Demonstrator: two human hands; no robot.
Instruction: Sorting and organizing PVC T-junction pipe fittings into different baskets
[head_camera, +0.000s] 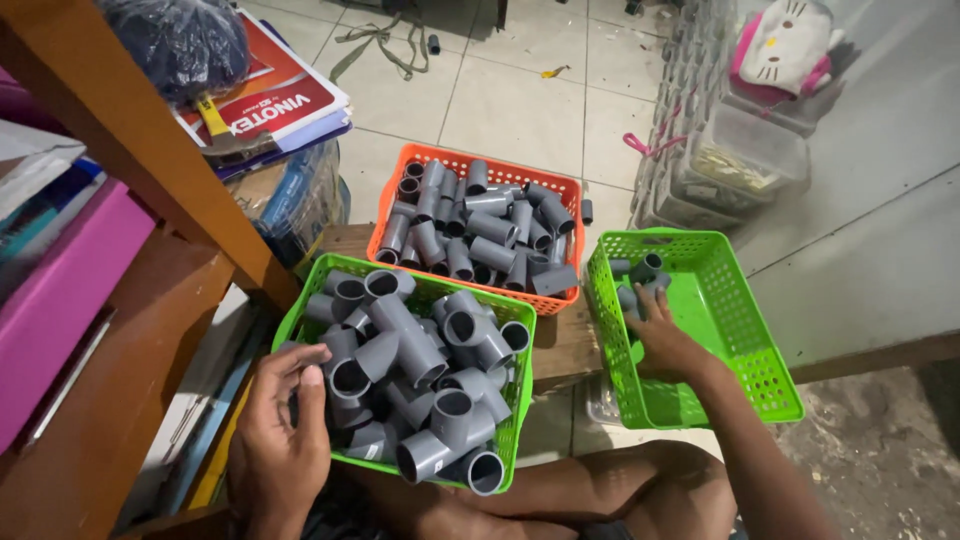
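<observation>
A green basket (300, 318) heaped with grey plastic pipe fittings (420, 370) rests on my lap. My left hand (280, 430) sits at its left rim, fingers curled around a grey elbow fitting (345, 378). To the right stands a second green basket (745, 345) that holds a few grey fittings (640, 275) at its far left corner. My right hand (665, 340) reaches inside it, fingertips on those fittings. I cannot tell whether it grips one.
An orange basket (480, 165) full of grey fittings stands behind on a low wooden board. A wooden shelf (130, 330) with books and papers is at the left. Clear plastic containers (740, 160) are stacked at the right on the tiled floor.
</observation>
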